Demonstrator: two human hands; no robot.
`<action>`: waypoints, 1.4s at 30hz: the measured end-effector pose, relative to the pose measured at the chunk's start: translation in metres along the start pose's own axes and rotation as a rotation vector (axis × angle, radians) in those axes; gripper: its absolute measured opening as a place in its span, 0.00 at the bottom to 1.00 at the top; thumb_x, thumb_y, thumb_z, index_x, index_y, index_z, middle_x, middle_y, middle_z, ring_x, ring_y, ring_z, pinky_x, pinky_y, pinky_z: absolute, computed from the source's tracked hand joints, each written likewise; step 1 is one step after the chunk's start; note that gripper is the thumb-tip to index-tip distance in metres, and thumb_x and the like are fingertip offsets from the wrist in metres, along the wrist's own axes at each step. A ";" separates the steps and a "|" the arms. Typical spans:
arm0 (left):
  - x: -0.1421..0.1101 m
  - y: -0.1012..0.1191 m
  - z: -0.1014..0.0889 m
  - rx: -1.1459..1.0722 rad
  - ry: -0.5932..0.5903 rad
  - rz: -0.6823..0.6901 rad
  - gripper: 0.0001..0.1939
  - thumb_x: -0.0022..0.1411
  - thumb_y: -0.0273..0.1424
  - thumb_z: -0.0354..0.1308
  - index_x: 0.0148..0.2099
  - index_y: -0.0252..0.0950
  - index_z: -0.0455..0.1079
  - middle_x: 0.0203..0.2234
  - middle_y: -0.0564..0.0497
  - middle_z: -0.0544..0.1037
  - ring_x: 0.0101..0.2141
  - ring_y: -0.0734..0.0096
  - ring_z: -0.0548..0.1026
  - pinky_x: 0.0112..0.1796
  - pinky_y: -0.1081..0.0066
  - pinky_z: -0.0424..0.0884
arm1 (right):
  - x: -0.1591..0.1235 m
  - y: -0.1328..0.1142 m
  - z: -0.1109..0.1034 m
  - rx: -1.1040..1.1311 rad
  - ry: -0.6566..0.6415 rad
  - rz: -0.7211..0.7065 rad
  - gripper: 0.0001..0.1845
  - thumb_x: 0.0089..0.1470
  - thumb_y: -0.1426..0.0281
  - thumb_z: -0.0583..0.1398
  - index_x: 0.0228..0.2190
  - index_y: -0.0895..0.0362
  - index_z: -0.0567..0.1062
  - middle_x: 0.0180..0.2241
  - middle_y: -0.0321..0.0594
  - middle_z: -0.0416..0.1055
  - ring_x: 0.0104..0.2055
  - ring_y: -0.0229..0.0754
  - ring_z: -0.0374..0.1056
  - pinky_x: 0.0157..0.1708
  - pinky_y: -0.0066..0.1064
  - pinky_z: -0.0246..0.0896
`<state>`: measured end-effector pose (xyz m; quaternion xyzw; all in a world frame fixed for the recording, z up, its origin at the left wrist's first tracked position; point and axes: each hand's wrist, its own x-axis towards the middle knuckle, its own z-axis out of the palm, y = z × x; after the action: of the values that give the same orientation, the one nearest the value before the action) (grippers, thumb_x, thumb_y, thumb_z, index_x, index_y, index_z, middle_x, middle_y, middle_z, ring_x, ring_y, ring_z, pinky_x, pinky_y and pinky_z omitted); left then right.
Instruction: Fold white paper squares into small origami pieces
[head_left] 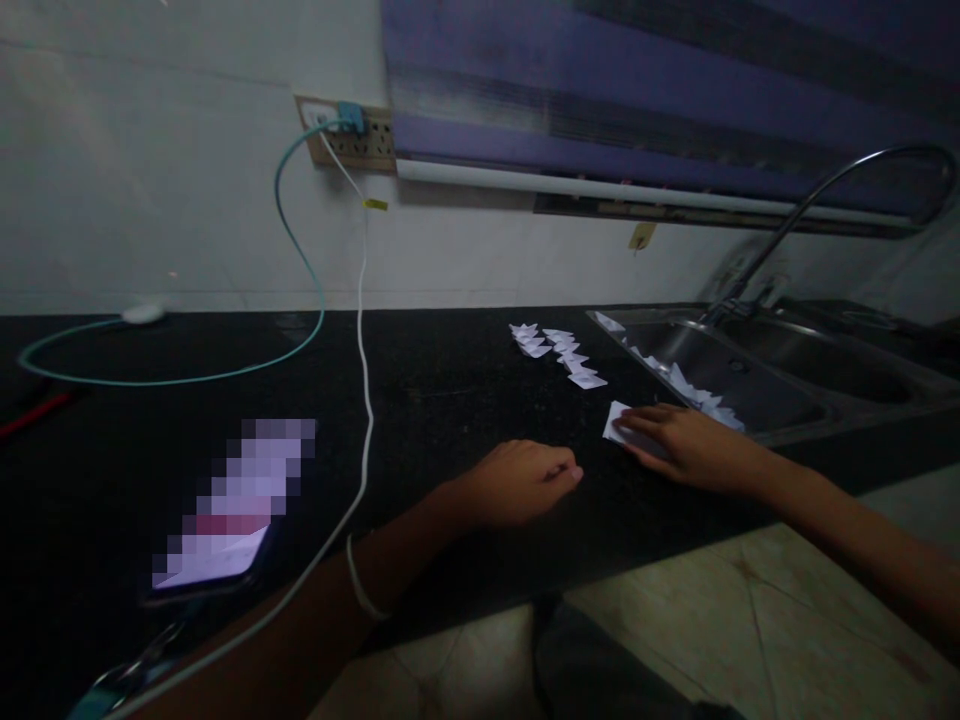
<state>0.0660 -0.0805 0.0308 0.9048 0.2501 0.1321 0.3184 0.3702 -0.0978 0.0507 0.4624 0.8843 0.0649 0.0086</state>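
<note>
My right hand [686, 445] lies over a small stack of white paper [613, 424] on the dark counter. Its fingers reach across the top and the thumb is at the near edge, so the hand covers most of the stack. To the left, my left hand [529, 482] rests low over the counter with its fingers curled in, and no object shows in it. Beyond both hands, folded white paper pieces [574, 362] with pointed ends lie overlapping in two short rows. More folded pieces [694, 390] line the left side of the sink.
A metal double sink [780, 430] with a curved faucet [814, 200] is at the right. A lit phone [232, 510] lies at the left. A white cable [364, 360] and a teal cable [187, 380] run from the wall socket [375, 140] across the black counter [442, 370].
</note>
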 end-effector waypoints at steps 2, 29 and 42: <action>0.000 0.000 0.000 0.006 0.003 -0.003 0.16 0.73 0.38 0.46 0.37 0.37 0.70 0.31 0.52 0.77 0.32 0.71 0.73 0.33 0.71 0.62 | 0.000 0.000 0.000 0.002 -0.017 0.009 0.21 0.65 0.61 0.54 0.52 0.55 0.77 0.52 0.51 0.77 0.50 0.55 0.76 0.48 0.49 0.74; -0.003 0.006 -0.005 -0.191 0.021 -0.042 0.16 0.73 0.38 0.46 0.37 0.36 0.70 0.30 0.52 0.74 0.32 0.72 0.71 0.33 0.72 0.62 | -0.020 0.018 -0.007 0.127 0.193 0.312 0.16 0.60 0.69 0.54 0.44 0.60 0.78 0.39 0.51 0.80 0.37 0.51 0.78 0.36 0.40 0.72; 0.024 -0.025 0.004 -1.225 0.352 -0.245 0.33 0.62 0.62 0.50 0.41 0.34 0.70 0.32 0.48 0.74 0.29 0.69 0.74 0.22 0.75 0.64 | 0.059 -0.059 -0.066 0.860 0.380 0.093 0.12 0.60 0.61 0.60 0.34 0.57 0.78 0.31 0.42 0.76 0.30 0.40 0.71 0.29 0.31 0.65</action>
<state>0.0781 -0.0529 0.0138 0.4891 0.2792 0.3599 0.7438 0.2836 -0.0894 0.1116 0.4429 0.7952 -0.2236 -0.3485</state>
